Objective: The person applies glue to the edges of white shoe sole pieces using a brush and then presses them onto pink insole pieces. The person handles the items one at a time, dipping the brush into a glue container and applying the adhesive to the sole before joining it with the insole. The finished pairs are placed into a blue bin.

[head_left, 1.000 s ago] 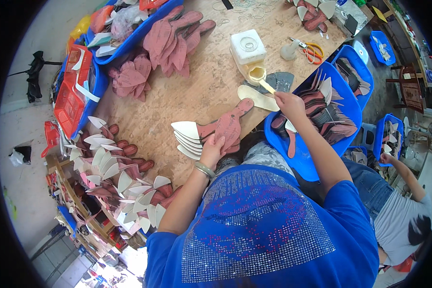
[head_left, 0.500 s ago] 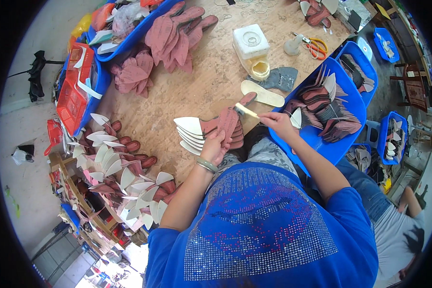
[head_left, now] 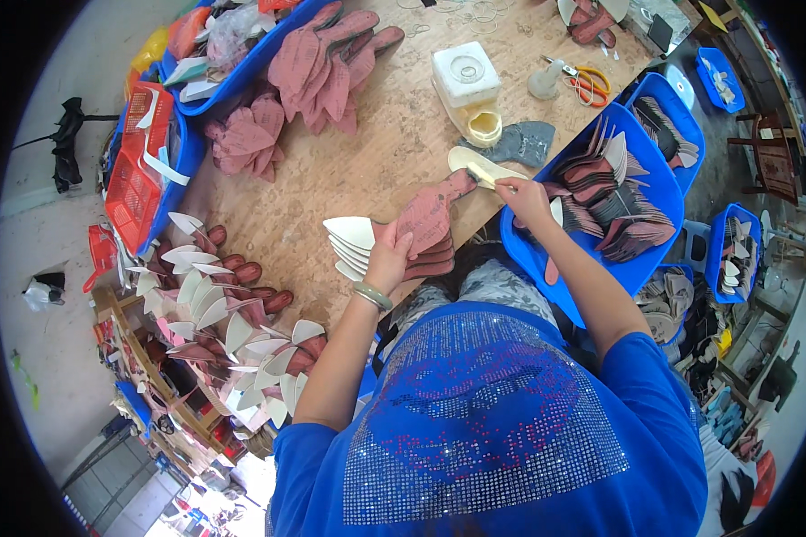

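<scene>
My left hand is closed on the near edge of a reddish insole, fingers on its top face. Under that insole lies a fanned stack with white pointed tips, by the table's near edge. In my right hand is a brush with a pale handle, its bristles at the insole's narrow far end. Partly behind the brush lies a cream sole-shaped piece. Beyond it stand a dark grey shaped piece and a white plastic container with a yellowed round opening.
Piles of reddish insoles lie at the far left. White-tipped ones crowd the near left edge. Blue bins of stacked pieces stand at right. Orange-handled scissors and a small bottle lie farther back.
The brush has moved right and away from me, to the insole's far end. The top insole now lines up with the stack. My left hand has shifted left; the person at right has moved nearer the lower edge.
</scene>
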`<state>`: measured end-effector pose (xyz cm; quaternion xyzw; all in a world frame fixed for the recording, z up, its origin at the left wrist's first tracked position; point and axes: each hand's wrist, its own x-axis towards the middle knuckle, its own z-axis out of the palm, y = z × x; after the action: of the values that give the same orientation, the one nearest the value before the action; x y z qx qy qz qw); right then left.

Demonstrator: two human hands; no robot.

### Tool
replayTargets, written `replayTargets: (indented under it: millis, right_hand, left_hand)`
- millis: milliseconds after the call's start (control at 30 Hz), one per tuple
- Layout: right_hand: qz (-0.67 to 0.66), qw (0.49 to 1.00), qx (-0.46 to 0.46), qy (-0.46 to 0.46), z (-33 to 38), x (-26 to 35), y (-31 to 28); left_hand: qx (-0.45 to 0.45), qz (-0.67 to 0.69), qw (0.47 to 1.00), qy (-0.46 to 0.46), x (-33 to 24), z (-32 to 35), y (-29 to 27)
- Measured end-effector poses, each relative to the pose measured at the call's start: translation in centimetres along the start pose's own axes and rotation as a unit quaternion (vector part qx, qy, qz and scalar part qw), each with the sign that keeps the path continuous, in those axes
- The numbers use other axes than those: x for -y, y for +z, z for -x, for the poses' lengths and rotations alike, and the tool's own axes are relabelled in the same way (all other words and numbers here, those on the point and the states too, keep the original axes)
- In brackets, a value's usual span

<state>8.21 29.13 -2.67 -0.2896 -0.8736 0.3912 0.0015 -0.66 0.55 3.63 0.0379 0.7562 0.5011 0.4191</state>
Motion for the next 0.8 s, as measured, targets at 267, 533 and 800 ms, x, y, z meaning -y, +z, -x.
replayTargets:
  millis: [267, 533, 800]
  right_hand:
    - [-0.115, 0.985, 0.116, -0.050, 1.1, 5.8, -2.4]
    - [-0.075, 0.986, 0.135, -0.059, 2.2, 8.7, -3.7]
    - [-0.026, 0.994, 0.076, 0.078, -0.6, 0.5, -1.8]
  left_hand:
    - [-0.075, -0.224, 0.967, 0.092, -0.7, 0.3, 0.2]
    - [-0.089, -0.199, 0.973, 0.076, 0.3, 0.3, 0.5]
    - [-0.053, 0.051, 0.997, -0.021, 0.0, 0.3, 1.3]
